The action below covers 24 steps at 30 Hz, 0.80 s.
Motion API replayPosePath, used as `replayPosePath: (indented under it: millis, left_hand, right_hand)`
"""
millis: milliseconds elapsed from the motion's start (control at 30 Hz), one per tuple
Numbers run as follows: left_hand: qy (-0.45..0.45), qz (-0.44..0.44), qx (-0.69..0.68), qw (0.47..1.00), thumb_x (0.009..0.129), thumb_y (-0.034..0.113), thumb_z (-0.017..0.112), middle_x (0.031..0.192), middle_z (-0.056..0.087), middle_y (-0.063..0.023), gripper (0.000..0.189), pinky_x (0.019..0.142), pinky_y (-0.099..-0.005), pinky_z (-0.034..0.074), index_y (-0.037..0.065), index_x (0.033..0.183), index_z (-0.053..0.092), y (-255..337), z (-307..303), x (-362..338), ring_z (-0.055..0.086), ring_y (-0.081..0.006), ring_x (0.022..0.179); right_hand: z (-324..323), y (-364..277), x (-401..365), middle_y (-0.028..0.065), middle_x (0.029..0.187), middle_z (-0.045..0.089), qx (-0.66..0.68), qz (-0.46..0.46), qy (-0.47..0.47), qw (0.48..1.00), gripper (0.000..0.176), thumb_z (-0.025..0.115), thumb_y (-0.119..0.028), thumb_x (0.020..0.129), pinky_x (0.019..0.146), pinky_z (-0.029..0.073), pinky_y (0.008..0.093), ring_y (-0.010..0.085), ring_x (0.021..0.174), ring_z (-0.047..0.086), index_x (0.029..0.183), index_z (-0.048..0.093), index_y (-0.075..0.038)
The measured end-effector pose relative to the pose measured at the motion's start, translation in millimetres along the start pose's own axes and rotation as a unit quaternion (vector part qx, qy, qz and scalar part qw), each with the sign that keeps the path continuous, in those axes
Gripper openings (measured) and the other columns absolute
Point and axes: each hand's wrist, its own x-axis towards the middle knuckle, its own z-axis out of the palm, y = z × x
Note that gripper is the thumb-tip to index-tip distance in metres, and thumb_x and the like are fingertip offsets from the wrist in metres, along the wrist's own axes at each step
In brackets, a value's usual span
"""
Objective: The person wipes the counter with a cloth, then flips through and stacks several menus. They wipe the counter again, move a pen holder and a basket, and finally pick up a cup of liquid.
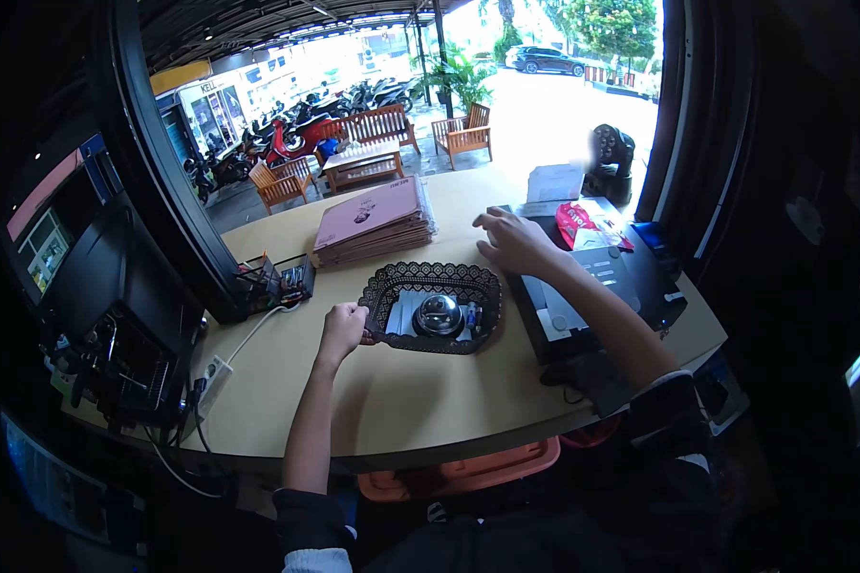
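My left hand (342, 332) is closed on the left edge of a dark openwork basket (401, 277), which is on the light wooden counter (392, 392). Inside the basket are a shiny domed metal object (440, 314), some pale flat packets and small items that I cannot make out. My right hand (516, 241) is beyond the basket's right side, near the left edge of a black machine (621, 277). Its fingers are bent but apart, with nothing visible in them.
Behind the basket lies a stack of pink menus (377, 220). A pen holder (260, 280), a white power strip (217, 379) and a dark monitor (115, 296) are at the left. A red packet (575, 225) rests on the black machine. An orange container (468, 473) is below the counter's front edge.
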Motion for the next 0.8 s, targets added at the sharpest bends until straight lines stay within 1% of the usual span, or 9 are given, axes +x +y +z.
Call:
replayPosePath:
  millis: [33,133,233,367,500,600,667,700,800]
  left_hand:
    - [-0.002,0.0,-0.003,1.0,0.085,0.015,0.047,0.068,0.063,-0.0142,0.027,0.051,-0.032,0.057,-0.008,0.075,0.058,-7,3,10,0.064,-0.0196,0.056]
    - [0.039,0.005,0.007,0.999,0.082,0.014,0.045,0.069,0.064,-0.0187,0.028,0.056,-0.0357,0.056,-0.008,0.071,0.059,-32,19,49,0.065,-0.0243,0.058]
    - [0.101,0.021,0.099,0.99,0.076,0.019,0.044,0.072,0.062,-0.0268,0.031,0.072,-0.0434,0.05,-0.005,0.07,0.063,-67,44,103,0.064,-0.0374,0.069]
    - [0.144,0.035,0.133,0.98,0.077,0.02,0.044,0.073,0.062,-0.0263,0.031,0.072,-0.045,0.05,-0.005,0.069,0.063,-68,73,132,0.064,-0.039,0.073]
    - [0.115,0.008,0.105,0.988,0.076,0.021,0.044,0.073,0.063,-0.0257,0.031,0.074,-0.046,0.049,-0.003,0.069,0.063,-42,89,142,0.063,-0.0394,0.073]
    - [0.096,-0.003,0.064,0.993,0.083,0.02,0.046,0.063,0.064,-0.0159,0.033,0.054,-0.0354,0.055,-0.004,0.069,0.062,-42,101,154,0.066,-0.0241,0.056]
    - [0.098,0.001,0.066,0.993,0.085,0.025,0.048,0.064,0.065,-0.0163,0.036,0.052,-0.0342,0.056,-0.005,0.071,0.062,-44,103,152,0.066,-0.0241,0.057]
    - [0.1,0.015,0.059,0.993,0.086,0.031,0.047,0.068,0.065,-0.0167,0.04,0.054,-0.0355,0.056,-0.005,0.078,0.063,-40,102,144,0.066,-0.025,0.059]
    - [0.029,-0.024,-0.039,0.999,0.09,0.046,0.046,0.081,0.066,-0.0163,0.053,0.051,-0.0327,0.056,-0.004,0.101,0.059,-53,97,148,0.066,-0.0237,0.061]
  right_hand:
    - [-3,-8,7,0.0199,0.113,0.055,0.01,0.025,0.01,1.0,0.035,0.056,-0.024,0.08,0.083,0.048,0.0439,0.0365,0.095,0.059,0.107,0.057,-0.001]
    - [13,-3,23,0.0192,0.109,0.057,-0.011,0.015,0.015,1.0,0.036,0.057,-0.025,0.08,0.081,0.049,0.0436,0.0363,0.092,0.06,0.107,0.057,-0.001]
    - [19,1,23,0.0196,0.108,0.058,-0.004,0.031,0.001,1.0,0.034,0.057,-0.025,0.079,0.082,0.049,0.0426,0.0366,0.091,0.061,0.104,0.059,-0.001]
    - [40,26,33,0.0209,0.104,0.059,-0.006,0.05,-0.026,0.998,0.033,0.059,-0.024,0.075,0.083,0.049,0.0418,0.037,0.094,0.06,0.099,0.062,-0.001]
    - [71,50,52,0.0215,0.104,0.059,-0.007,0.059,-0.063,0.996,0.034,0.059,-0.02,0.073,0.088,0.046,0.0405,0.0361,0.099,0.057,0.099,0.061,0.001]
    - [98,59,64,0.0226,0.107,0.057,-0.016,0.062,-0.112,0.992,0.039,0.06,-0.017,0.071,0.094,0.043,0.0388,0.0355,0.103,0.055,0.104,0.058,0.002]
    - [117,66,71,0.0238,0.103,0.059,-0.007,0.051,-0.077,0.996,0.036,0.058,-0.016,0.069,0.091,0.046,0.0408,0.0371,0.105,0.054,0.1,0.058,0.002]
    - [119,66,78,0.0243,0.113,0.053,0.001,0.092,-0.145,0.985,0.057,0.065,-0.022,0.068,0.098,0.04,0.0378,0.0348,0.111,0.05,0.119,0.051,-0.001]
    - [135,66,84,0.0224,0.115,0.053,0.015,0.128,-0.18,0.975,0.061,0.068,-0.027,0.067,0.098,0.04,0.038,0.0338,0.111,0.05,0.121,0.051,-0.003]
